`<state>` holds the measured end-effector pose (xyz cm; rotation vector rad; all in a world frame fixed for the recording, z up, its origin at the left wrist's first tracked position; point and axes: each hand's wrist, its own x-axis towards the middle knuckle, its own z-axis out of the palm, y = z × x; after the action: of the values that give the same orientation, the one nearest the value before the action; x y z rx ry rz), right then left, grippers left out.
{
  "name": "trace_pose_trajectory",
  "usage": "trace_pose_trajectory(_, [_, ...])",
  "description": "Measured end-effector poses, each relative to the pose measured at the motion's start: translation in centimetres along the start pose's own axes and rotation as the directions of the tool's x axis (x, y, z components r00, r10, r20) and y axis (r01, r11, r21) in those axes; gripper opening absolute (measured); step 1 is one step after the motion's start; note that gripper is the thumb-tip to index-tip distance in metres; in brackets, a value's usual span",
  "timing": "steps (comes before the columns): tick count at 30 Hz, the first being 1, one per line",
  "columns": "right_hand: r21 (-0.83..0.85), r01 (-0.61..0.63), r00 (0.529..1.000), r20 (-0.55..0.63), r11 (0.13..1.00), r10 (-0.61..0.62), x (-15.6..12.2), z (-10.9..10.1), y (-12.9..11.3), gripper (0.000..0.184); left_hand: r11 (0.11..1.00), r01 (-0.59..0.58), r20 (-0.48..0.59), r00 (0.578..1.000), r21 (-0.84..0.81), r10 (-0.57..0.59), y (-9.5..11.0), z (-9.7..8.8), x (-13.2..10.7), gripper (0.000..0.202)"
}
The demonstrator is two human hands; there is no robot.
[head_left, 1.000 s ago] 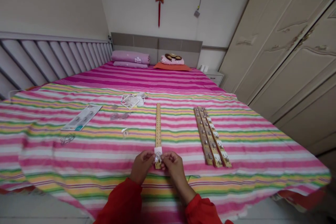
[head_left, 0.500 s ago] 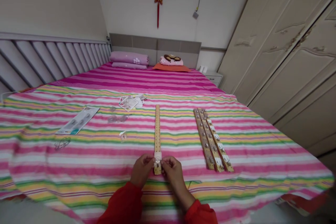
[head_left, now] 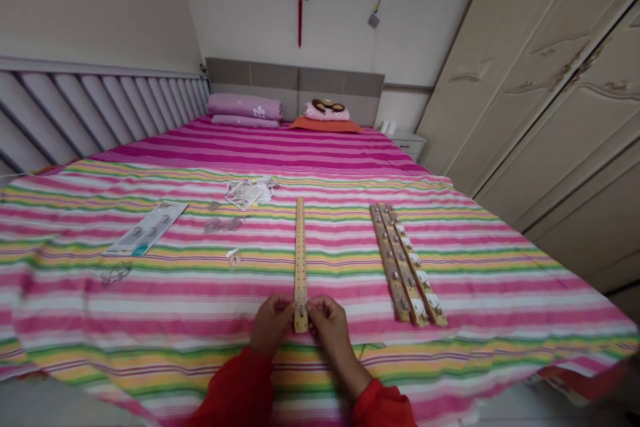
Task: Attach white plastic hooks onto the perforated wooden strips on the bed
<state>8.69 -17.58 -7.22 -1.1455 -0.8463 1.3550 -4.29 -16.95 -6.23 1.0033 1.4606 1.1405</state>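
On the far left of the striped cover [head_left: 190,320], a tangle of thin wire [head_left: 116,273] is lying just below a flat packet [head_left: 129,238]. Farther right, clear pieces [head_left: 213,225] and a heap of packaging [head_left: 245,194] are resting apart, with a small round piece [head_left: 235,257] sitting nearer. The left hand [head_left: 271,325] is pinching one side of a clear hook [head_left: 301,309], fingers closed, over the near end of a perforated strip [head_left: 301,247]. The right hand [head_left: 331,328] is gripping the hook's other side, fingers likewise closed. At right, three hook-covered strips [head_left: 400,255] are lying side by side.
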Motion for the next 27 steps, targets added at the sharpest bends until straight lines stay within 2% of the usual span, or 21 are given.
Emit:
trace_pose_trajectory(5, [-0.042, 0.013, 1.000, -0.003, 0.999, -0.013, -0.4, 0.0, -0.3, 0.036, 0.998, 0.022, 0.020, 1.000, 0.063, -0.024, 0.1, -0.2, 0.0, 0.031])
trace_pose_trajectory(10, [-0.110, 0.017, 1.000, -0.006, 0.994, -0.018, -1.4, -0.2, -0.7, 0.039, 0.983, -0.048, 0.076, 0.997, 0.176, 0.035, 1.7, -0.4, 0.0, 0.035])
trace_pose_trajectory(14, [-0.132, -0.118, 0.993, 0.014, 0.984, 0.121, -1.7, -0.3, -0.3, 0.045, 0.951, -0.003, 0.096, 0.995, 0.309, -0.028, 2.7, -0.2, 0.6, 0.039])
trace_pose_trajectory(19, [-0.098, -0.243, 0.968, 0.036, 0.965, 0.247, -1.4, -0.2, -0.1, 0.045, 0.885, -0.090, 0.089, 0.994, 0.457, 0.056, 2.1, -0.1, 1.8, 0.038])
trace_pose_trajectory(27, [-0.074, -0.259, 0.965, 0.007, 0.963, 0.260, -1.2, 0.1, 0.3, 0.034, 0.906, -0.086, 0.084, 0.995, 0.415, 0.056, 1.9, -0.1, 1.6, 0.035])
